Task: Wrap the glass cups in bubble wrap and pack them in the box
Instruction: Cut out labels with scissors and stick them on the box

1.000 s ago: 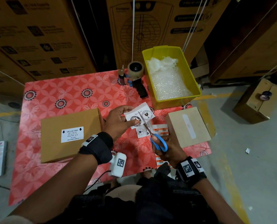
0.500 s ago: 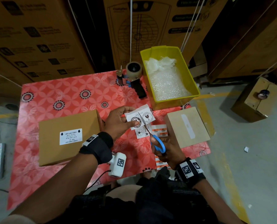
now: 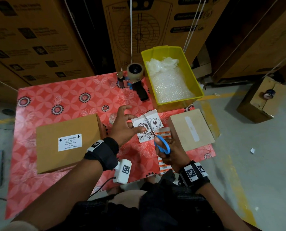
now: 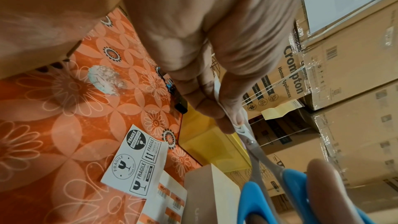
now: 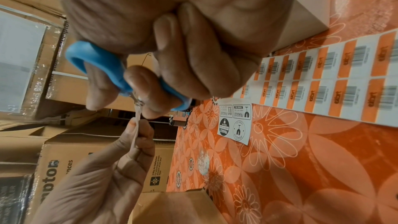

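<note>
While the scissors (image 3: 157, 139) bite through the fragile-sticker sheet (image 3: 147, 125), I judge the step in hand to be trimming a warning label off for a packed box, a late step of the job. My left hand (image 3: 124, 125) pinches the sheet's near edge between thumb and forefinger, the other fingers spread loose; my right hand (image 3: 169, 151) is curled through the blue loops, blades partly closed on the paper. Left of the sheet lies the labelled brown box (image 3: 67, 142), flaps shut; right of the sheet sits a smaller taped box (image 3: 191, 130). I cannot see any glass cups, so I judge they are either already inside a box or out of view. Beyond the sheet, the yellow bin (image 3: 195, 84) holds bubble wrap (image 3: 169, 84), clear, crinkled, heaped at the far end, and the tape gun (image 3: 135, 80) stands just left of the bin. Under the sheet lie another sticker sheet (image 4: 135, 163) and a barcode label strip (image 5: 323, 77). Next I should finish the cut straight between the printed circles, keeping the paper taut, then peel the sticker.
</note>
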